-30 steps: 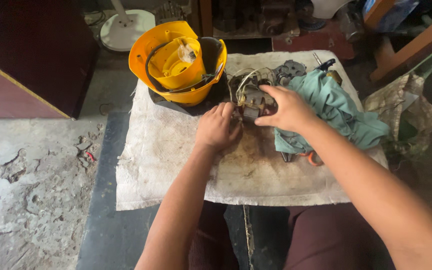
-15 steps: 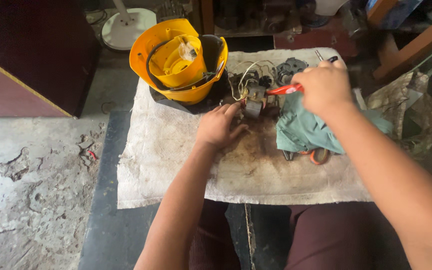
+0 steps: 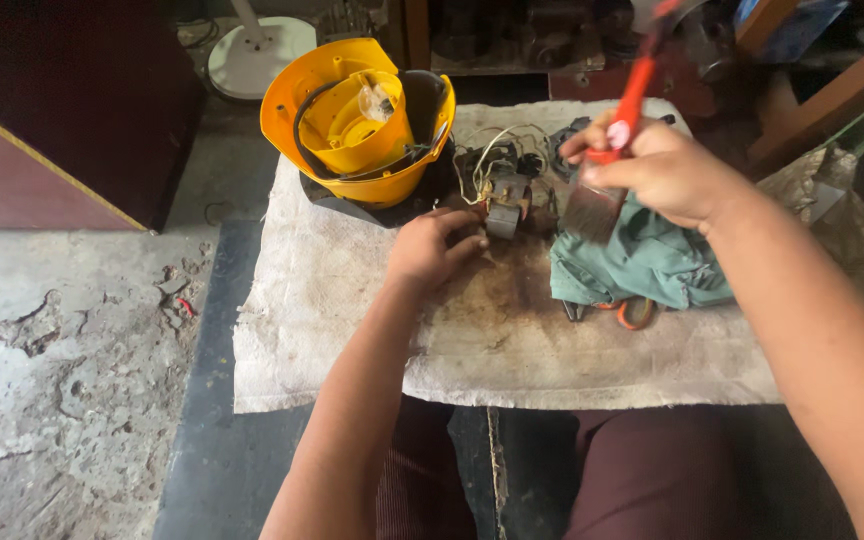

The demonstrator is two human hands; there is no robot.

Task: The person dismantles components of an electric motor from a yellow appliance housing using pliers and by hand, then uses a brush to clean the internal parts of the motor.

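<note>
head view: the left hand (image 3: 432,248) rests on the stained white cloth (image 3: 332,300), its fingers curled together and pressed against the near left side of the small motor assembly (image 3: 505,195). whether they pinch a part of it or only steady it cannot be told, since the fingertips are tucked under. the motor lies just beyond and slightly to the right of those fingertips, touching them, with its loose pale wires (image 3: 487,150) looping away on the far side.

the right hand (image 3: 667,170) is raised, fingers closed around the handle of a red-handled brush (image 3: 620,130). the brush's long axis runs from the red handle, pointing up and away past the fingers, down to the dark bristle head (image 3: 590,208), which hangs just below the fingers. the bristles point down and toward the left, and the motor sits just to the left of them, near but apart. so the left hand is the nearer one, already in contact; the brush is a short way off on the motor's right side.

under the right hand lies a crumpled green rag (image 3: 642,262), with orange-handled pliers (image 3: 624,312) partly showing beneath its near edge. beyond the left hand's fingers stands a yellow plastic housing (image 3: 352,120), tilted open.
</note>
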